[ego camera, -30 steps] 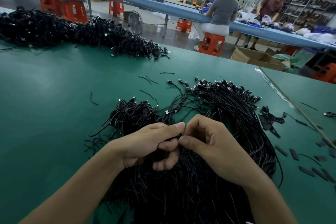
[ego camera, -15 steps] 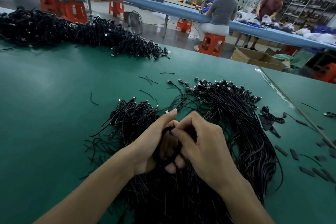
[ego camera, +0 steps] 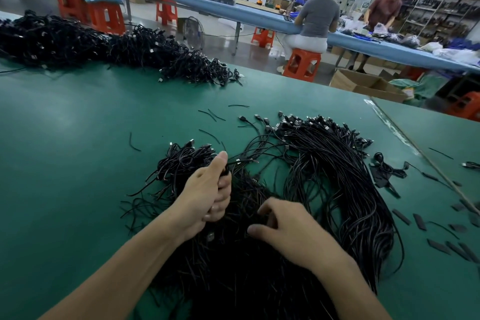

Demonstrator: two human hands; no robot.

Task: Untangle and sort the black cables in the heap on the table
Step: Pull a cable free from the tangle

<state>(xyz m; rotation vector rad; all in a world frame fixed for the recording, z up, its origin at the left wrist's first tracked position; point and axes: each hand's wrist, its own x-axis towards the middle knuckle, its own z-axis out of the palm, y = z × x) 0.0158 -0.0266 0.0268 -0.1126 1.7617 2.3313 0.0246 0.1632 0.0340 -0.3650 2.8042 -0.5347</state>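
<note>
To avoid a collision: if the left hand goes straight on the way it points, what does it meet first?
Probably the thin loose black cables stretched just beyond the thumb of the left hand, then the green table top; depth is unclear.

Open green table [ego camera: 65, 150] left of cable heap [ego camera: 337, 176], second cable pile [ego camera: 104, 44] across far-left edge, black scraps [ego camera: 419, 221] scattered right

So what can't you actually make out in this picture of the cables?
Head view, the only one:
Fingertips of the right hand: buried in the heap, so any grip is hidden.
Grip of the left hand: its curled fingers cover how many cables it holds.
Near end of the heap: cut off by the bottom edge.
Types of plugs: too small.
Left end of the far pile: cut off by the left edge.
</note>
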